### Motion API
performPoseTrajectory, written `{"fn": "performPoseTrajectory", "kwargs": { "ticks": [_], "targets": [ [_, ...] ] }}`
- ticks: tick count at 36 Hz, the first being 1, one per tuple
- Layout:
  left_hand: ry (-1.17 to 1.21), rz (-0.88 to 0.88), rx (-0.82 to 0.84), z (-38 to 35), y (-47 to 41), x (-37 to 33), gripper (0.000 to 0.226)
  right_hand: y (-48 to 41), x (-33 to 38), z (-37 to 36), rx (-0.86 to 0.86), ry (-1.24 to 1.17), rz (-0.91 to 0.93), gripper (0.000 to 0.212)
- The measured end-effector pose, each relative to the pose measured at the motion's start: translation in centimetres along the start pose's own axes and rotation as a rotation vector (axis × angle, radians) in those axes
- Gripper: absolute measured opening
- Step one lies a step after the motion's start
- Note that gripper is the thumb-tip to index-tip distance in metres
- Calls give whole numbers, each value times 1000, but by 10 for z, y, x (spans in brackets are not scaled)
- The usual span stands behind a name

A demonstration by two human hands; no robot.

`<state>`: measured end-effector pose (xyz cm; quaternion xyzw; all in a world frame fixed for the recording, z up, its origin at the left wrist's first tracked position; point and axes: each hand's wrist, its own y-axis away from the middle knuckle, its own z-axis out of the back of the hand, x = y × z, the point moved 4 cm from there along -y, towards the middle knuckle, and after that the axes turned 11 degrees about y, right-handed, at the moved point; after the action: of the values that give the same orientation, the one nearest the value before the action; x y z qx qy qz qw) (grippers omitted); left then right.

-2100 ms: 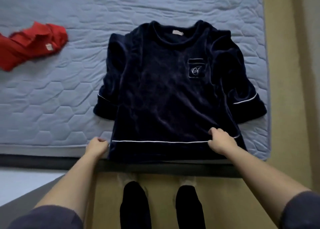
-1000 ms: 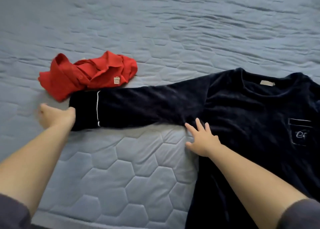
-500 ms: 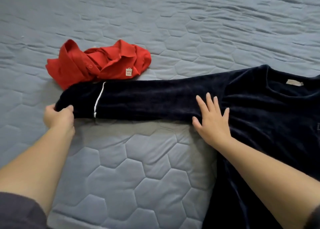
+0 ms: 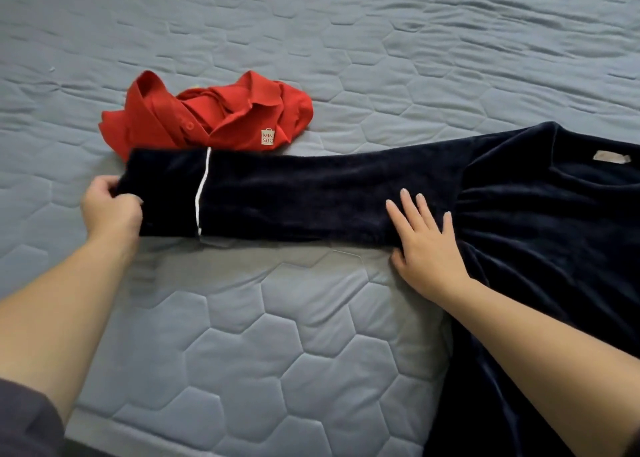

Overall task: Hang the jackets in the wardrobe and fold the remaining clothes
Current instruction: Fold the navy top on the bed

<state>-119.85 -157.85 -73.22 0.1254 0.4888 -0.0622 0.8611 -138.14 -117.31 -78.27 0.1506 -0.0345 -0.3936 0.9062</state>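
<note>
Item one: a navy velour top point(image 4: 540, 235), lying on the bed point(image 4: 277, 335) at the right of the view, with one sleeve point(image 4: 329, 197) drawn out straight to the left across the grey quilted cover. A line of white piping point(image 4: 202, 193) crosses the sleeve above the cuff, and a pale neck label point(image 4: 611, 157) shows at the collar. We note the left hand point(image 4: 110, 211) curled round the end of the cuff and gripping it, as it did half a second ago. The right hand point(image 4: 426, 245) lies flat with its fingers spread, pressing the sleeve where it joins the body, also as before. Two seconds ago both hands held the hem and the sleeves lay beside the body of the top. Item two: a crumpled red shirt point(image 4: 207, 114) with a small square tag point(image 4: 267, 136), just beyond the cuff. The cuff now meets the shirt's near edge.
</note>
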Motion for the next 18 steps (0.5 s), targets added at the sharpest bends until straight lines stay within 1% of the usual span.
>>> {"fn": "performPoseTrajectory", "kwargs": {
  "ticks": [1,2,3,5,6,7,8,10,11,12,14,16,18],
  "targets": [
    [-62,-5,21,-1,-4,2,27,1,0,-3,25,13,27,75],
    [-111,40,64,-3,-5,7,34,2,0,-9,84,36,56,74],
    [-109,145,124,-7,-3,17,38,3,0,-16,154,52,74,73],
    [-56,374,269,-16,14,34,34,2,0,-22,246,62,75,74],
    [-22,443,301,-19,23,38,29,0,1,-22,274,58,72,75],
    [-8,460,295,-19,26,41,28,-3,3,-20,301,51,70,77],
    [-9,429,268,-19,29,40,29,-5,4,-18,327,42,69,79],
    [-37,291,176,-15,33,29,33,-5,3,-11,364,-27,65,83],
    [-23,215,141,-15,39,17,33,-4,2,-6,362,-109,56,82],
    [27,149,141,-17,47,2,33,-1,0,0,348,-229,36,80],
    [146,25,245,-34,73,-35,32,6,-7,13,293,-552,-58,68],
    [172,-106,426,-58,109,-77,27,15,-15,28,259,-934,-240,57],
    [230,-201,611,-84,159,-123,22,27,-27,47,319,-1365,-426,49]
  ]
}}
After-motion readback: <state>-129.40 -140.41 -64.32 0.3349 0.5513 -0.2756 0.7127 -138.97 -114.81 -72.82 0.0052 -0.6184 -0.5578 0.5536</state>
